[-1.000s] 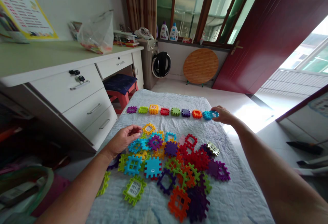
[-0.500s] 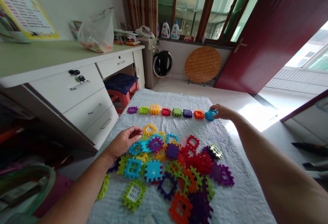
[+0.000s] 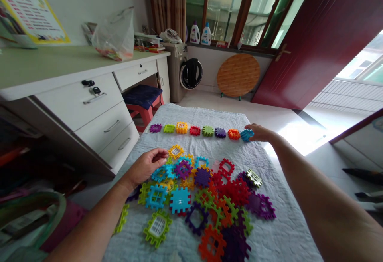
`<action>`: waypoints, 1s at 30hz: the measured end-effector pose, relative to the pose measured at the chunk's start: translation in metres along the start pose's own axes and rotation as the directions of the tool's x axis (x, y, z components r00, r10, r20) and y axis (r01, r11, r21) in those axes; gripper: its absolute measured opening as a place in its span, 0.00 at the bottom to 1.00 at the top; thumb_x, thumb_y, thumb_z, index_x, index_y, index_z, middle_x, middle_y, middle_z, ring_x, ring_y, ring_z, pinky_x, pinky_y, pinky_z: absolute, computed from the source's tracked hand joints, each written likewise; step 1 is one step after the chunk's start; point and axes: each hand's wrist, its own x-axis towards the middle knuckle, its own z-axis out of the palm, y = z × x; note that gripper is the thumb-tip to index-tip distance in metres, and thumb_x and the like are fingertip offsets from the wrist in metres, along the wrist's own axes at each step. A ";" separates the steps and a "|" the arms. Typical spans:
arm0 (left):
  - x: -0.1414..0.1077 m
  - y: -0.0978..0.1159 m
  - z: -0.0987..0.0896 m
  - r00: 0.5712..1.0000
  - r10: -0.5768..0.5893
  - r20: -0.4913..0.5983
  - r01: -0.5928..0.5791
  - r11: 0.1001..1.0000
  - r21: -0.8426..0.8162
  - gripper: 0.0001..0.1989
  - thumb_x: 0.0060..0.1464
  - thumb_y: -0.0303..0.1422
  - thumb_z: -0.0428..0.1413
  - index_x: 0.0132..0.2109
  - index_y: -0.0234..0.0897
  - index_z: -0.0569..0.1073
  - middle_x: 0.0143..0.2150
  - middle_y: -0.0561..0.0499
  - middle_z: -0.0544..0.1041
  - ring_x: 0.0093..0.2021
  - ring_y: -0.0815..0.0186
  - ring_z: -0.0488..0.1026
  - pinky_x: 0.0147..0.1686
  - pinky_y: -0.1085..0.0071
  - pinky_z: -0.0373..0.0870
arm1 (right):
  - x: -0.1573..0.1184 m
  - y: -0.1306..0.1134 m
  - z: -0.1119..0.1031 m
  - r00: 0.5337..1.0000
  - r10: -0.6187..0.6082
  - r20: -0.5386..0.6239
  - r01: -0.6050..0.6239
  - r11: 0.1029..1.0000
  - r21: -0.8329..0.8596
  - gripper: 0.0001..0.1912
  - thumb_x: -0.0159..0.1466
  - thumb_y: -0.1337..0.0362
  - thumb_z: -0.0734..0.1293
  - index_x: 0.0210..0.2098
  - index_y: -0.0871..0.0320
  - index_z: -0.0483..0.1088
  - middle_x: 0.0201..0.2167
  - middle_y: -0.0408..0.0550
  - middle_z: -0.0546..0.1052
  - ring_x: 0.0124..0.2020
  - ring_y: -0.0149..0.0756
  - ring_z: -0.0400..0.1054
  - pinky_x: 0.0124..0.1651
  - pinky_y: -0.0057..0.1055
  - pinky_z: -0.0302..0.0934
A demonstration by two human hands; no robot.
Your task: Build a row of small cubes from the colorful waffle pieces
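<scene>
My right hand (image 3: 257, 132) grips a blue block (image 3: 247, 135) at the right end of a row of blocks. Leftward from it the row has an orange block (image 3: 233, 134), a dark purple block (image 3: 220, 132), a green block (image 3: 208, 130), a red block (image 3: 195, 130), a yellow block (image 3: 181, 128) and others. My left hand (image 3: 151, 163) hovers with curled, partly parted fingers over the left of a loose pile, beside a yellow window piece (image 3: 176, 151); nothing shows in it. Among the pile lie a purple piece (image 3: 203, 177) and a blue piece (image 3: 180, 200).
A grey-blue cloth (image 3: 209, 114) covers the table. At the left stands a desk (image 3: 74, 58) with drawers and a plastic bag (image 3: 115, 38). Beyond are a stool (image 3: 143, 96), a washing machine (image 3: 177, 70), a round wooden board (image 3: 238, 75) and a red door (image 3: 299, 42).
The whole view has shifted slightly. The blue block has turned a little in my right hand; my left hand keeps its place by the pile.
</scene>
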 end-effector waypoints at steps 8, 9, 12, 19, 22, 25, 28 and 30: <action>-0.001 -0.001 0.000 1.000 0.013 -0.006 -0.013 1.000 0.013 0.18 0.48 0.39 0.59 0.45 0.35 0.72 0.43 0.45 0.77 0.45 0.59 0.74 0.49 0.62 0.69 | 0.002 0.002 0.009 0.999 -0.034 -0.041 0.037 0.996 0.080 0.36 0.44 0.68 0.71 0.53 0.59 0.65 0.47 0.57 0.72 0.48 0.52 0.67 0.51 0.42 0.61; -0.001 -0.002 0.000 1.000 0.014 -0.003 -0.014 1.000 0.012 0.18 0.48 0.39 0.59 0.45 0.35 0.72 0.43 0.45 0.77 0.45 0.59 0.74 0.49 0.62 0.69 | 0.003 0.002 0.010 0.998 -0.039 -0.050 0.043 0.996 0.081 0.34 0.44 0.68 0.71 0.52 0.60 0.66 0.46 0.57 0.73 0.48 0.52 0.67 0.51 0.42 0.61; 0.000 -0.004 0.000 1.000 0.013 0.008 -0.013 1.000 0.003 0.18 0.48 0.39 0.58 0.45 0.35 0.72 0.43 0.45 0.77 0.45 0.59 0.74 0.49 0.62 0.69 | 0.002 0.003 0.012 0.996 -0.024 -0.090 0.032 0.996 0.082 0.34 0.44 0.68 0.71 0.52 0.62 0.66 0.47 0.59 0.72 0.48 0.52 0.67 0.52 0.41 0.60; -0.001 0.000 0.002 0.993 0.083 -0.079 -0.078 0.995 0.059 0.17 0.50 0.39 0.56 0.45 0.35 0.72 0.42 0.45 0.77 0.42 0.60 0.74 0.46 0.61 0.70 | -0.031 -0.010 0.019 0.964 0.034 -0.263 -0.013 0.997 0.082 0.38 0.48 0.62 0.70 0.58 0.60 0.59 0.53 0.63 0.66 0.52 0.56 0.62 0.53 0.48 0.56; -0.002 0.002 0.003 0.971 0.186 -0.152 -0.144 0.957 0.251 0.15 0.51 0.38 0.54 0.45 0.36 0.72 0.43 0.46 0.76 0.43 0.59 0.73 0.46 0.61 0.70 | -0.059 -0.034 0.024 0.951 -0.014 -0.310 0.057 0.990 0.131 0.34 0.52 0.61 0.69 0.57 0.57 0.60 0.53 0.61 0.66 0.52 0.53 0.62 0.53 0.48 0.57; -0.001 -0.001 0.003 0.931 0.330 -0.153 -0.230 0.860 0.455 0.14 0.50 0.36 0.54 0.44 0.37 0.73 0.47 0.46 0.74 0.49 0.57 0.70 0.53 0.58 0.65 | -0.089 -0.069 0.025 0.957 -0.061 -0.284 0.117 0.976 0.186 0.31 0.54 0.59 0.68 0.56 0.58 0.62 0.54 0.60 0.66 0.53 0.52 0.62 0.53 0.46 0.58; 0.001 -0.006 0.004 0.923 0.366 -0.119 -0.251 0.806 0.536 0.14 0.47 0.35 0.55 0.43 0.37 0.73 0.48 0.44 0.73 0.52 0.55 0.68 0.57 0.56 0.61 | -0.114 -0.113 0.019 0.956 -0.144 -0.257 0.210 0.945 0.252 0.27 0.56 0.59 0.67 0.54 0.55 0.64 0.53 0.56 0.67 0.51 0.47 0.64 0.52 0.44 0.60; 0.001 -0.007 0.006 0.936 0.339 -0.088 -0.249 0.821 0.514 0.14 0.47 0.34 0.55 0.43 0.37 0.73 0.47 0.45 0.74 0.51 0.55 0.69 0.55 0.57 0.63 | -0.126 -0.145 0.013 0.948 -0.221 -0.231 0.285 0.912 0.297 0.25 0.57 0.59 0.66 0.54 0.54 0.64 0.51 0.53 0.69 0.49 0.44 0.66 0.51 0.41 0.61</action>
